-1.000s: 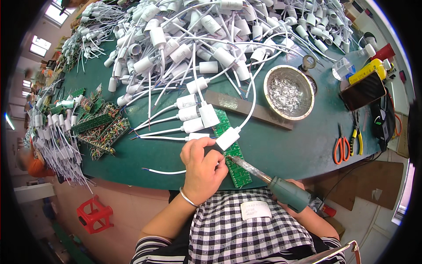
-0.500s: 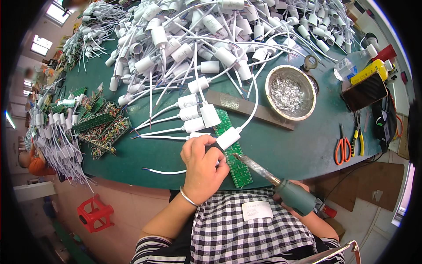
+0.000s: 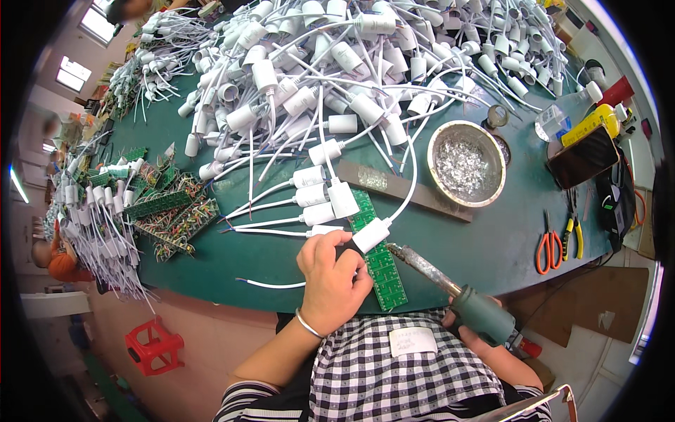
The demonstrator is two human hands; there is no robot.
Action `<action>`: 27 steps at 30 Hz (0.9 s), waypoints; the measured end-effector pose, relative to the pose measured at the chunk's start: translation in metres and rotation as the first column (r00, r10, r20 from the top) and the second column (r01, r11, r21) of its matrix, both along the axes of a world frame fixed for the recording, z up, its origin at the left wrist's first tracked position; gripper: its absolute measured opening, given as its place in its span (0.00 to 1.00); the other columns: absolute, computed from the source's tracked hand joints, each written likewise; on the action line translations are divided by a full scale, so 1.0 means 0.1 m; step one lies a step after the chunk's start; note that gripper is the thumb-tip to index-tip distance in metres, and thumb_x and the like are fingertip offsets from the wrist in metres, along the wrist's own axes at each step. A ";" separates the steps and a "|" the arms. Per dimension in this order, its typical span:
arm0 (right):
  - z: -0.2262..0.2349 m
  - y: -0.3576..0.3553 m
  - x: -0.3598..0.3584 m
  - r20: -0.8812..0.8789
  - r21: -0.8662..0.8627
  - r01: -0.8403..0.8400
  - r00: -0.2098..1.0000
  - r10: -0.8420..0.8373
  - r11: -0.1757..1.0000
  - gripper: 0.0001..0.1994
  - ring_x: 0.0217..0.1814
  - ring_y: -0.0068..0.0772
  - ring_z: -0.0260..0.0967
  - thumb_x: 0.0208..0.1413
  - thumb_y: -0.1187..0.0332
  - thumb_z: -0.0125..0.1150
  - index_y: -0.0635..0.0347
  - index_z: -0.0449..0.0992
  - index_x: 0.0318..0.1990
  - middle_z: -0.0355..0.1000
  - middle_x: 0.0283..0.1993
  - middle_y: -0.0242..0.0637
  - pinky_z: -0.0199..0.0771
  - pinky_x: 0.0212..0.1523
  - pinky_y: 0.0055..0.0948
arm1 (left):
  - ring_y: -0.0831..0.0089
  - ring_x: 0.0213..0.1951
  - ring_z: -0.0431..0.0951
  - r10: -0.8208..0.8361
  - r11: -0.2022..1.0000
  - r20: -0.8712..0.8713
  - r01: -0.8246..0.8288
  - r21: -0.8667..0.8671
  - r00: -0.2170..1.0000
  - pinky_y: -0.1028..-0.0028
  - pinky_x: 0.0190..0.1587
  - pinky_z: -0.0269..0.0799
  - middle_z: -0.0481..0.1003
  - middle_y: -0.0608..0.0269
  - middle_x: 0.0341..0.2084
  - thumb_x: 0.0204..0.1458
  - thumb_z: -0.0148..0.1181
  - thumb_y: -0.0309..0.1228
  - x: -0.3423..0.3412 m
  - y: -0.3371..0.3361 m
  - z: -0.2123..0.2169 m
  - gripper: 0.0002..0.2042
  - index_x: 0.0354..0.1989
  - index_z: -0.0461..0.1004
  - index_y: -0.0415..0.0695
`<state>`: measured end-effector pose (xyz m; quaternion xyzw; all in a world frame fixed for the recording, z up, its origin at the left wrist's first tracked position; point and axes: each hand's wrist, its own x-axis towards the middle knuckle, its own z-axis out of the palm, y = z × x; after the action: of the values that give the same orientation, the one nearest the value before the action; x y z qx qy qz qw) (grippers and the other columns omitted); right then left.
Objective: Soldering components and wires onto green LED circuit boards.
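My left hand [image 3: 333, 278] is closed in a pinch at the left edge of a narrow green circuit board [image 3: 385, 276]. A white cable [image 3: 275, 285] with bared wire ends runs under this hand; what its fingertips grip is mostly covered. Close by the index finger, a white lamp holder [image 3: 371, 235] lies across the board, its cable curving up to the right. Another lamp holder [image 3: 343, 200] rests farther up the board. In my right hand [image 3: 485, 340] is a green-handled soldering iron [image 3: 484, 314], its tip just over the board's right edge, right of my left fingers.
A bowl of silvery solder bits [image 3: 460, 165] stands beside a dark metal bar [image 3: 411, 193]. White lamp holders [image 3: 344, 56] heap up at the back. Orange-handled scissors [image 3: 548, 250], pliers [image 3: 573, 235] and a phone [image 3: 583, 158] lie right; assembled boards [image 3: 172, 211] pile up left.
The whole view has shifted slightly, so the table's contents appear a little lower and mostly farther right. Both hands keep nearly the same pose, with the iron's tip still by the board.
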<state>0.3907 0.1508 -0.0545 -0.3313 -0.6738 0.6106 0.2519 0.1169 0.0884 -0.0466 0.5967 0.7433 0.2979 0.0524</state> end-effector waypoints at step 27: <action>-0.21 -0.11 0.06 -0.253 -0.200 0.079 0.959 -0.130 0.977 0.23 0.28 0.30 0.71 0.55 0.60 0.59 0.69 0.69 0.52 0.73 0.27 0.39 0.73 0.32 0.28 | 0.69 0.29 0.68 -0.235 0.970 -0.330 0.197 -0.142 0.915 0.65 0.44 0.62 0.67 0.68 0.19 0.45 0.65 0.37 -0.61 -0.17 0.53 0.10 0.25 0.72 0.47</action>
<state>0.3965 0.1401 -0.0757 -0.3045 -0.5551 0.6958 0.3391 0.0561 0.0712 0.0064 0.7143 0.6852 0.1416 -0.0140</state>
